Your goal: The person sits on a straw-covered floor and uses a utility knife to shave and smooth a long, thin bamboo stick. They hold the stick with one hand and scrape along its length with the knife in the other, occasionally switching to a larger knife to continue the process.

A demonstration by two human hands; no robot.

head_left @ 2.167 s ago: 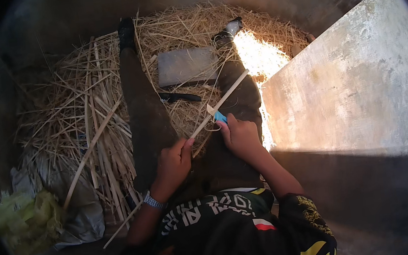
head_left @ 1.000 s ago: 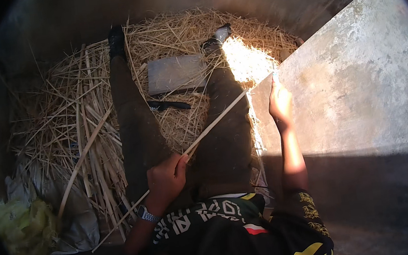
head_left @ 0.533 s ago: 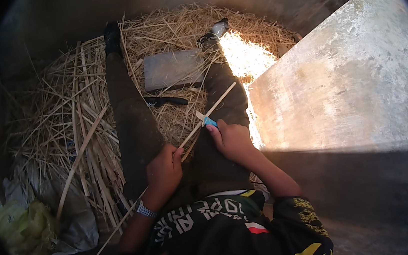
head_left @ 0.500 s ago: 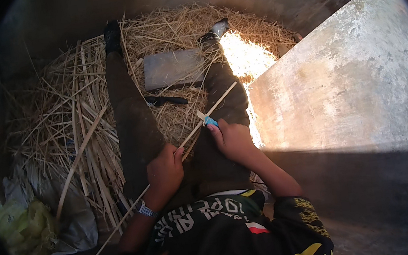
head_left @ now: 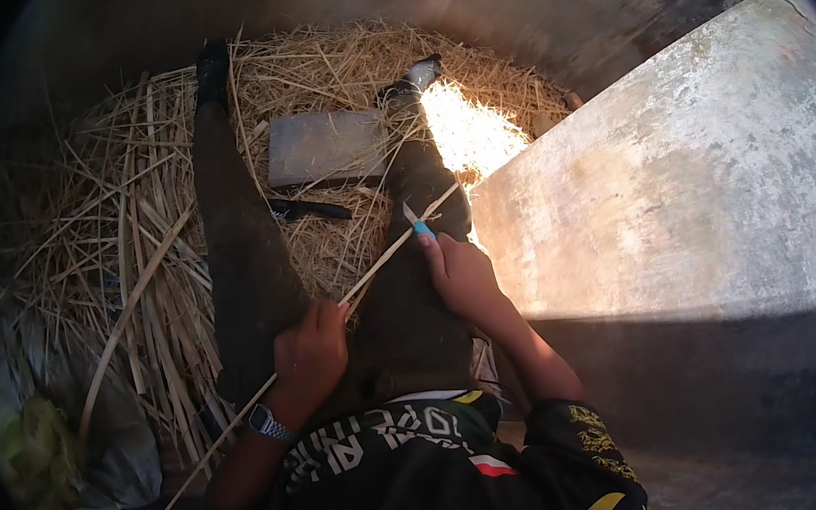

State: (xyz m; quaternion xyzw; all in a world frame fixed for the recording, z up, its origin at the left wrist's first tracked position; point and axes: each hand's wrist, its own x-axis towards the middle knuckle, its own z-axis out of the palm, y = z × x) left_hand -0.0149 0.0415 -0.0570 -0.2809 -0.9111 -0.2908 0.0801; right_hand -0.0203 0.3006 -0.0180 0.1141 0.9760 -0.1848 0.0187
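A long thin pale stick (head_left: 379, 262), looking like split bamboo or cane, runs slantwise across my lap. My left hand (head_left: 312, 362) is closed around its middle, and the near end trails past my wristwatch to the lower left. My right hand (head_left: 462, 277) grips a small knife (head_left: 421, 225) with a light blue handle over my right thigh. The knife's blade lies against the stick a short way below its far tip. A thin sliver (head_left: 436, 215) stands out from the stick beside the blade.
Between my outstretched legs lie a grey rectangular block (head_left: 325, 148) and a dark-handled tool (head_left: 312, 208) on loose straw-like shavings (head_left: 306, 70). Long strips (head_left: 155, 284) pile at left, near crumpled yellowish plastic (head_left: 33, 454). A pale slab-like wall (head_left: 671, 175) stands close at right.
The knife has slid along the stick toward its far tip, and a sliver now sticks out there. The whole view has shifted slightly. Both hands keep their holds.
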